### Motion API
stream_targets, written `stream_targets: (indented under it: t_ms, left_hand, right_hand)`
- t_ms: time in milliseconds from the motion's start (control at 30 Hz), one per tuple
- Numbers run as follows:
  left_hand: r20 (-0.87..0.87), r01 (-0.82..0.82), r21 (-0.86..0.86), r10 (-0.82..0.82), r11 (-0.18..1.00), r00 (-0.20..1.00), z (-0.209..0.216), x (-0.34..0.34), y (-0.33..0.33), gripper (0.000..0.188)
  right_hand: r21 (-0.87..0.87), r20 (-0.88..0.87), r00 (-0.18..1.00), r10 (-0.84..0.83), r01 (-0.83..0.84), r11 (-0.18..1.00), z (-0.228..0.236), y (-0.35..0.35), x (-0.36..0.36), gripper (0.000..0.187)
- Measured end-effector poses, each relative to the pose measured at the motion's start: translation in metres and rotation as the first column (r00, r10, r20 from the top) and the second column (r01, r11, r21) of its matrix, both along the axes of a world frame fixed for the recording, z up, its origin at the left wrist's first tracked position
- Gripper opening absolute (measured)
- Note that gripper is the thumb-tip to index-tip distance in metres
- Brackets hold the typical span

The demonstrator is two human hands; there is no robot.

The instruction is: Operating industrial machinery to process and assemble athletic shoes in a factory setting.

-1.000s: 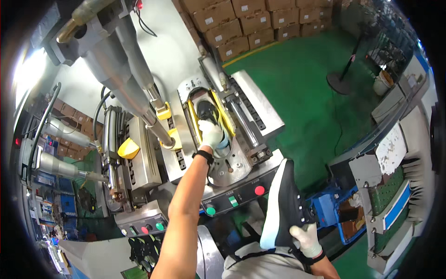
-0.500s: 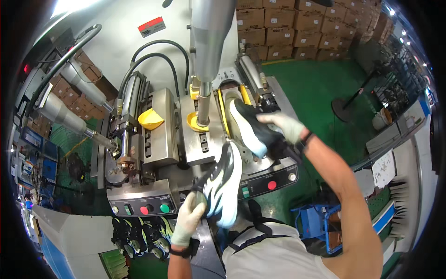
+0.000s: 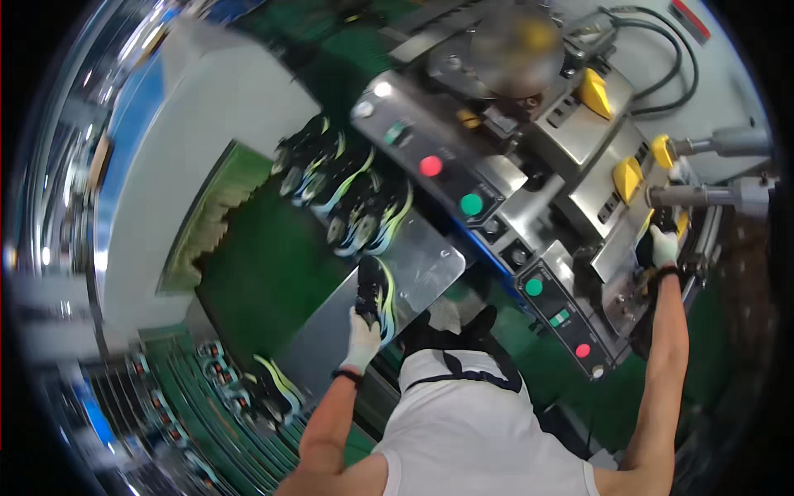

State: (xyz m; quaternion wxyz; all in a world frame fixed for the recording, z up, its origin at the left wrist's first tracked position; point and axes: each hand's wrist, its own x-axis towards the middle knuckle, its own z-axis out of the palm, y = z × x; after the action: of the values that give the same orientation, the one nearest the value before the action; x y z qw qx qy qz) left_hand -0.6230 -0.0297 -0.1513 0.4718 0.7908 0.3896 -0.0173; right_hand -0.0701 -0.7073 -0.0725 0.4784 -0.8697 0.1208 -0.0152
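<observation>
My left hand (image 3: 362,342), in a pale glove, grips the heel end of a black sneaker (image 3: 370,285) with a yellow and light-blue sole. That sneaker is over a flat metal shelf (image 3: 426,260), low and left of the machine. At the far right, my gloved right hand (image 3: 662,247) is closed on a second dark sneaker (image 3: 644,250), which sits between yellow pads (image 3: 683,223) at the machine's right station. The hand covers much of this shoe.
Several similar sneakers (image 3: 347,194) stand in a row beyond the shelf, and another shoe (image 3: 277,388) lies at its near-left end. The press machine (image 3: 579,124) has two button panels (image 3: 559,317). Metal cylinders (image 3: 703,195) stick out at right. A green-bristled edge (image 3: 203,219) is left.
The view has turned left. My left hand has carried its sneaker away from the machine, over to the shelf. My right hand stays at the right station with the other sneaker.
</observation>
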Motion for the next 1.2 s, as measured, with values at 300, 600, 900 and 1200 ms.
stream_targets:
  t_ms: [300, 600, 900, 1200]
  left_hand:
    - [0.203, -0.347, 0.311, 0.295, 0.885, 0.934, -0.034, -0.044, -0.020, 0.049]
    - [0.131, -0.064, -0.129, 0.081, 0.990, 0.988, 0.002, -0.158, 0.066, 0.078]
    - [0.105, -0.502, 0.062, 0.494, 0.863, 0.863, 0.024, -0.369, 0.168, 0.034]
    - [0.377, 0.372, 0.173, -0.410, 0.912, 0.831, 0.030, -0.107, 0.136, 0.070]
  right_hand:
    - [-0.481, 0.349, 0.833, 0.428, -0.233, 0.845, 0.097, 0.315, -0.224, 0.076]
    - [-0.843, -0.499, 0.761, 0.414, -0.537, -0.029, -0.072, 0.401, -0.299, 0.115]
    - [0.380, -0.633, 0.281, 0.721, -0.699, 0.606, -0.042, 0.652, -0.515, 0.114]
    - [0.136, -0.513, 0.681, 0.522, -0.536, 0.833, -0.137, 0.641, -0.562, 0.084]
